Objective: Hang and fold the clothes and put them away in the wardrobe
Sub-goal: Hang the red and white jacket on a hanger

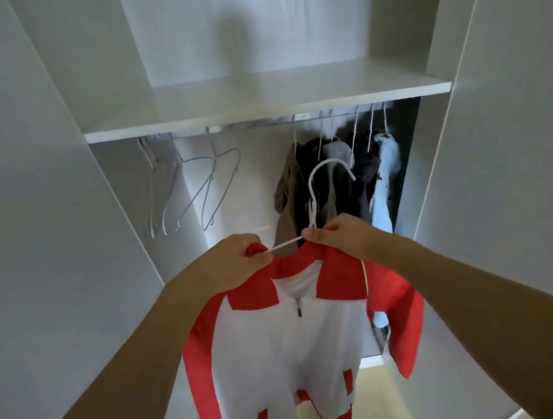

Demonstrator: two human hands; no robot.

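A red and white zip jacket (292, 344) hangs in front of me on a white hanger (317, 184), held up before the open wardrobe. My left hand (236, 258) grips the red collar and the hanger's left arm. My right hand (335, 233) pinches the hanger at the base of its hook, over the right side of the collar. The hook points up, below the rail (272, 121). The hanger's right arm is hidden inside the jacket.
Several bare wire hangers (194, 187) hang on the rail's left half. Several garments (340, 182), brown, dark, grey and pale blue, hang on its right half. A white shelf (268, 108) runs above the rail. Wardrobe doors (28, 201) stand open on both sides.
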